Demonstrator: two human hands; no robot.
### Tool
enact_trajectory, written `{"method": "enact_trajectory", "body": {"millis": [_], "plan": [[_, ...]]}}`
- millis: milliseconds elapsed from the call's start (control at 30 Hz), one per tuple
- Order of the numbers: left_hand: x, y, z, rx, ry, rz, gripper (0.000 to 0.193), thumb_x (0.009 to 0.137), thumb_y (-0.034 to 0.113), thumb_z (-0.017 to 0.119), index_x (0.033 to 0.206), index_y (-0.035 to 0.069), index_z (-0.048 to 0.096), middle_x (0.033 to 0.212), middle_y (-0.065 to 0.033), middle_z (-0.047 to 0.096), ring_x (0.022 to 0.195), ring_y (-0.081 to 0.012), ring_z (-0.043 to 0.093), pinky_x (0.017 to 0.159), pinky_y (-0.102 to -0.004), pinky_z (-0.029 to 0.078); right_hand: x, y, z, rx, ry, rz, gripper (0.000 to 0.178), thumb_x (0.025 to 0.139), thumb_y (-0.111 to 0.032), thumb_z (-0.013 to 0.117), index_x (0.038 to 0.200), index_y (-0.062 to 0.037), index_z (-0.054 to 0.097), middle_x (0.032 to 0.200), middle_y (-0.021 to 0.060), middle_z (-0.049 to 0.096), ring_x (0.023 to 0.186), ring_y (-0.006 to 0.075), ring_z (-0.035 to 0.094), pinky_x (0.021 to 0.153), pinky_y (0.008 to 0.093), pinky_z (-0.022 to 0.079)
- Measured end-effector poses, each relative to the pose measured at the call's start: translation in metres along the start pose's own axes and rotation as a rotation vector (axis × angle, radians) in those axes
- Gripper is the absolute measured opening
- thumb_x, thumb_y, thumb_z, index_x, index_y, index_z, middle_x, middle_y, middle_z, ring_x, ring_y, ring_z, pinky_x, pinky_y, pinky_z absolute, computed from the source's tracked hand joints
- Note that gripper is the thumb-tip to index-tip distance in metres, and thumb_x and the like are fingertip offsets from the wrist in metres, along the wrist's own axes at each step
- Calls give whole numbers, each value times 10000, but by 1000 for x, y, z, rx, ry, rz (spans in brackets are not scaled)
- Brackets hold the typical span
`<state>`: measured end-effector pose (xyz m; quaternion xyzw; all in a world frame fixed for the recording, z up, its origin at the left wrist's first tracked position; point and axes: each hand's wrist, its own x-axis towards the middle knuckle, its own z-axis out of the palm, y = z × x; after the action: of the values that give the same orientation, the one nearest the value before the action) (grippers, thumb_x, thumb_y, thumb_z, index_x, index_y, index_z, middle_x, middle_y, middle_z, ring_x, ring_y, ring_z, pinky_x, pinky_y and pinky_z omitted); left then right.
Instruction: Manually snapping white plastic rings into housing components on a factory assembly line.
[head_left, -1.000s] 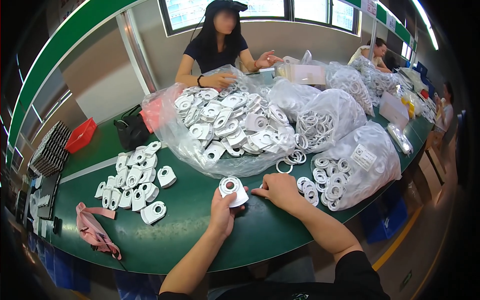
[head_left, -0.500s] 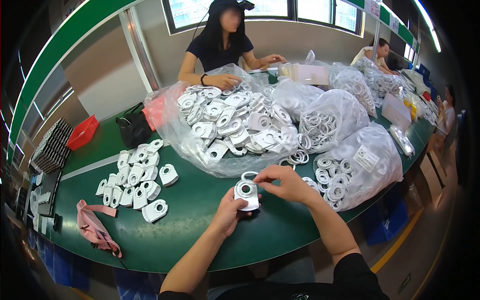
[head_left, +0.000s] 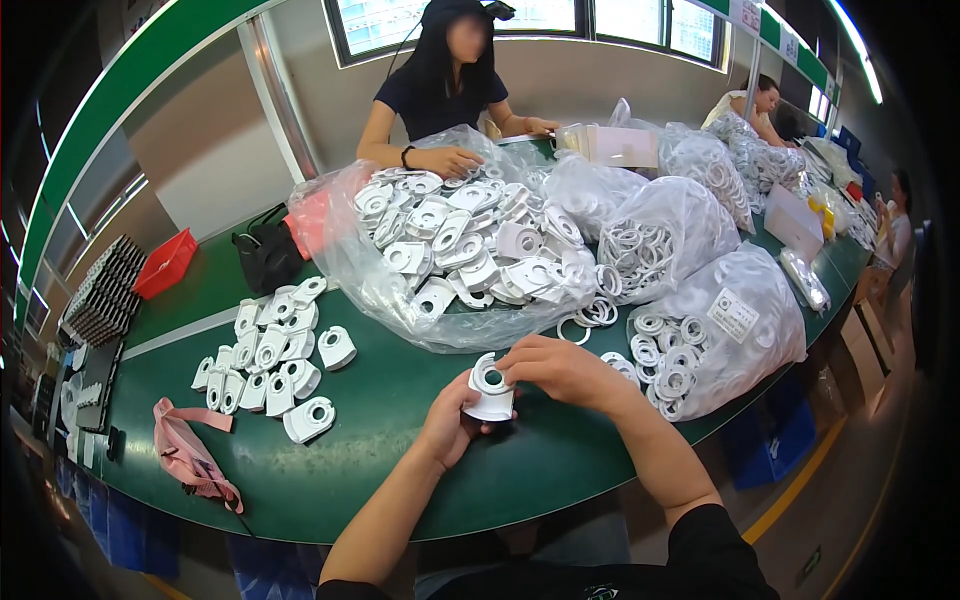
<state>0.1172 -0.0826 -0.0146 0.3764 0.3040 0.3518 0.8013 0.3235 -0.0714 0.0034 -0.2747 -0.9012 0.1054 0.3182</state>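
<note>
Over the bench (head_left: 290,490), in from its near edge: gripping a white plastic housing (head_left: 490,405) by its left side with the left hand (head_left: 449,425); touching its upper right with the right hand (head_left: 565,372), unable to tell if pinching. Probably light, stiff, slippery; best taken by the lower sides. Unable to see past the right fingers, or to count rings (head_left: 676,383) in the clear bag (head_left: 770,322) beyond.
</note>
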Motion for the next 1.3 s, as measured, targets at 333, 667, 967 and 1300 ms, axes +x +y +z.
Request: {"method": "enact_trajectory", "body": {"millis": [333,667,967,1300], "plan": [[2,-3,2,191,-8,46,353,877,125,445,1216,27,432,1009,-121,617,800,-171,632,540,-222,455,2,-5,-7,-34,-41,-13,204,695,44,544,871,-52,585,1040,68,596,1004,266,537,821,337,469],[4,-15,7,240,-64,176,427,838,36,509,1252,7,410,1083,-132,585,954,-222,612,795,-358,537,0,-5,14,189,246,383,184,843,-185,601,949,-40,642,898,102,620,866,260,581,750,320,460],[6,-22,-7,499,-74,279,418,839,29,497,1248,0,416,1040,-95,588,889,-167,608,778,-317,523,-1,-2,14,561,199,515,186,828,-155,639,938,-10,675,838,76,649,777,131,600,697,252,467],[0,-16,0,979,212,458,272,916,244,470,889,0,589,671,-103,580,593,-168,534,549,-314,398,-2,-3,16,528,9,457,167,867,-156,576,909,5,574,824,96,637,768,152,602,690,279,466]]}}
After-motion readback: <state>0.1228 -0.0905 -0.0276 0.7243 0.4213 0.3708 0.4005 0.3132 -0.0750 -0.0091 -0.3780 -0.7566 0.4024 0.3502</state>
